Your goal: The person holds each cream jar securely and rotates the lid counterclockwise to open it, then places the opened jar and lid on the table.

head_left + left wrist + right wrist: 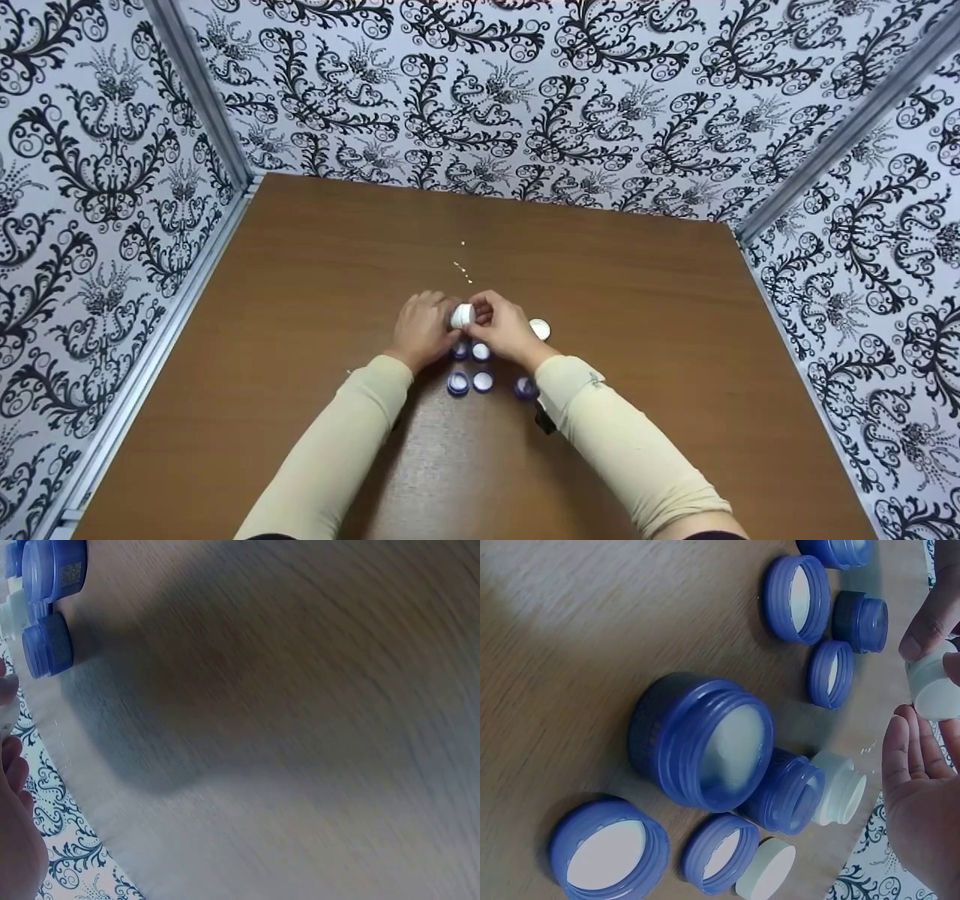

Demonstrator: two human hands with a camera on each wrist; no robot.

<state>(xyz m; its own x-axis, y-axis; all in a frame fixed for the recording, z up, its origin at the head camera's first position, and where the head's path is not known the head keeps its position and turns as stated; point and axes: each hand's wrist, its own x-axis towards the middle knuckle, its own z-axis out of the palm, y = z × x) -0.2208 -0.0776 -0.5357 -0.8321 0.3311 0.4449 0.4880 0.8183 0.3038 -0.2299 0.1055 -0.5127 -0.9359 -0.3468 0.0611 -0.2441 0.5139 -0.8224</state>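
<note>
In the head view both hands meet over the middle of the table around a small white jar (462, 316). My left hand (424, 326) grips its left side; my right hand (506, 328) pinches the right side. The right wrist view shows the white jar (937, 686) tilted in the air, the left thumb pressed on it and the right fingers (904, 746) at its lower edge. Below the hands stand open blue jars (742, 742) with blue lids (561, 851) beside them. The left wrist view catches only part of the left hand (19, 840).
Another white jar (844, 789), open, and a white lid (769, 870) stand among the blue ones. Small white bits (462, 269) lie on the brown table (337, 247) beyond the hands. Patterned walls (495, 97) enclose the back and sides.
</note>
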